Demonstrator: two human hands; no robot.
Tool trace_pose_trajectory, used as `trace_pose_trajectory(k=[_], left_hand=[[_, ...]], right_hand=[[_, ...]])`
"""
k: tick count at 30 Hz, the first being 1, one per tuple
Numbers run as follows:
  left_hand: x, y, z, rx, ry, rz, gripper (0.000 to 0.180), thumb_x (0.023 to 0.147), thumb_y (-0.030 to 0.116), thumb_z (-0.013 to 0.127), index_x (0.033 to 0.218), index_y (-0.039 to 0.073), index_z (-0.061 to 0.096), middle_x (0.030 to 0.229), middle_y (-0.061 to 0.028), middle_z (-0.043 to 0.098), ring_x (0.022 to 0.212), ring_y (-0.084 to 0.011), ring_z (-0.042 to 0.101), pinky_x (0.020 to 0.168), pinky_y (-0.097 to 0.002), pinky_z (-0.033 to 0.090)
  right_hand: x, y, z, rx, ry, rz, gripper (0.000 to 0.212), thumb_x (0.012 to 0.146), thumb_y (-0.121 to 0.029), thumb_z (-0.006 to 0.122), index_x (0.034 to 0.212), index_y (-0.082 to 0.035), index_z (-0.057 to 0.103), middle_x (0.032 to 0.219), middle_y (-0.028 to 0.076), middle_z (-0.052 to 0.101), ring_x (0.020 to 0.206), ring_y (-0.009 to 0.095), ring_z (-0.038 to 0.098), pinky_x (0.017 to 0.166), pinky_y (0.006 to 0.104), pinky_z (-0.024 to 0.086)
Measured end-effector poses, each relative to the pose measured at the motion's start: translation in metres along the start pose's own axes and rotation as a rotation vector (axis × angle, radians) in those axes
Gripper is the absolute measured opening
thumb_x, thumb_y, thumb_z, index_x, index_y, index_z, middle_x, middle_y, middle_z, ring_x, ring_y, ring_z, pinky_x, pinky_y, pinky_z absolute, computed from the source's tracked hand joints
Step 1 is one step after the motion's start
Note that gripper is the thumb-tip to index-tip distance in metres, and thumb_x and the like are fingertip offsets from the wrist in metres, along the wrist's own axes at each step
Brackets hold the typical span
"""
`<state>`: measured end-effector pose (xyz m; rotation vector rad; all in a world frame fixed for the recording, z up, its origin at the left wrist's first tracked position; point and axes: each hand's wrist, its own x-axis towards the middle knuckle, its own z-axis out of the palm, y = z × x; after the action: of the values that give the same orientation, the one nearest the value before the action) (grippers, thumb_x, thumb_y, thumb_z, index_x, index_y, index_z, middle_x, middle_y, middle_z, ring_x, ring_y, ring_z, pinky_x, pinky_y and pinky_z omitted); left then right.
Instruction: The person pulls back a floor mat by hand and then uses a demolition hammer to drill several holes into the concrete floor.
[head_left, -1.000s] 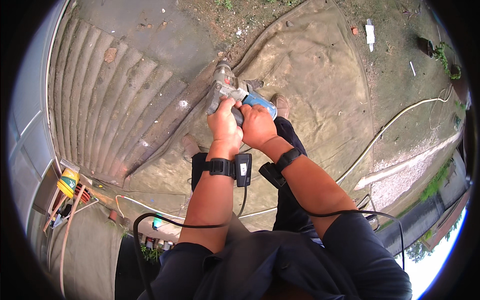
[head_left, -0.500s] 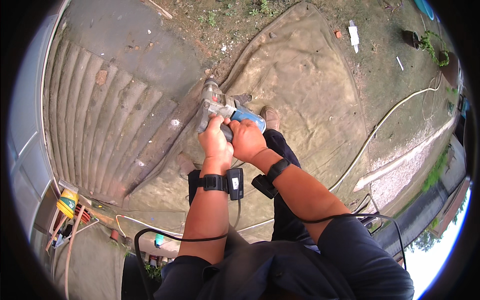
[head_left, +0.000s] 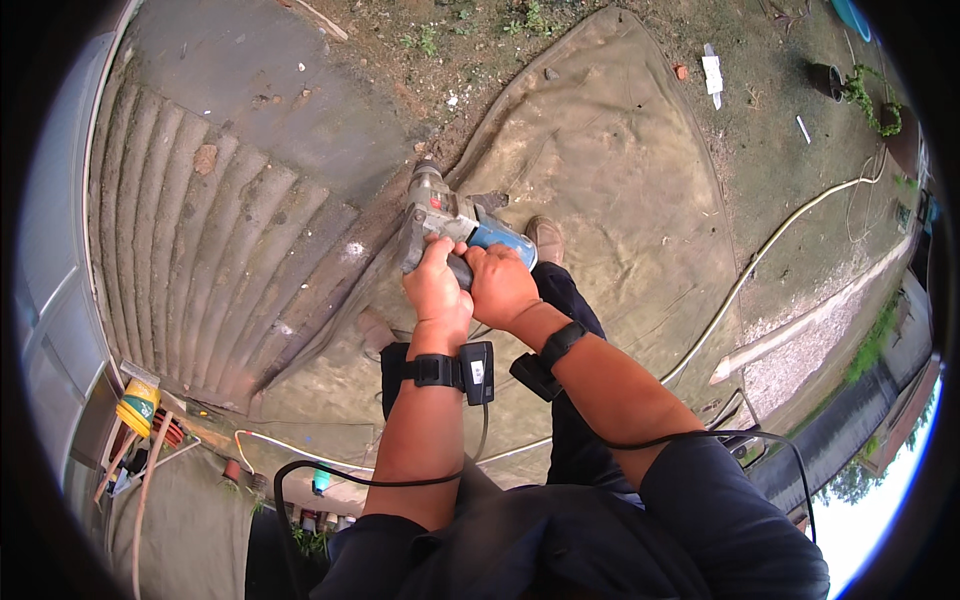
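Both hands are on a rotary hammer drill (head_left: 440,208) with a grey front housing and a blue motor body. Fingers curled, my left hand (head_left: 438,288) holds it on the left, at the dark rear handle. My right hand (head_left: 503,284) closes around the handle from the right, just below the blue part. The drill's nose points away from me, toward the seam between the concrete and a brown ground sheet (head_left: 640,190). Whether a bit sits in the chuck I cannot tell. My fingers hide much of the handle.
Ridged concrete (head_left: 200,250) slopes at the left beside a pale wall panel. My shoe (head_left: 545,240) stands on the sheet. A pale hose (head_left: 745,275) curves along the right. A yellow bucket (head_left: 138,408) and wooden handles are at lower left; a potted plant (head_left: 860,90) is far right.
The drill and both hands sit very slightly lower and to the right in the picture, as does the ground around them. Both hands keep the same grip.
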<state>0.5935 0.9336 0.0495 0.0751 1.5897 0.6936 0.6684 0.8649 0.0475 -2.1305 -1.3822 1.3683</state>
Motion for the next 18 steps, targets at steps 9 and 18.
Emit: trace_pose_trajectory(k=[9, 18], left_hand=[[-0.001, -0.001, 0.0, -0.029, -0.008, 0.016, 0.011, 0.08, -0.002, 0.062, 0.089, 0.004, 0.059, 0.08, -0.0051, 0.058, 0.071, -0.0199, 0.058, 0.071, -0.0341, 0.051], [0.001, 0.009, -0.001, 0.037, -0.015, 0.006, 0.005, 0.08, 0.001, 0.063, 0.084, 0.003, 0.06, 0.079, -0.0057, 0.059, 0.07, -0.0201, 0.059, 0.071, -0.0342, 0.051]], right_hand=[[0.001, 0.004, 0.005, 0.006, 0.017, -0.032, 0.037, 0.078, -0.022, 0.062, 0.109, -0.002, 0.06, 0.09, 0.019, 0.067, 0.09, 0.035, 0.062, 0.086, 0.0425, 0.047], [0.001, -0.008, 0.005, -0.004, 0.037, 0.013, 0.038, 0.08, -0.018, 0.059, 0.114, -0.002, 0.062, 0.091, 0.019, 0.069, 0.091, 0.035, 0.063, 0.088, 0.0415, 0.047]])
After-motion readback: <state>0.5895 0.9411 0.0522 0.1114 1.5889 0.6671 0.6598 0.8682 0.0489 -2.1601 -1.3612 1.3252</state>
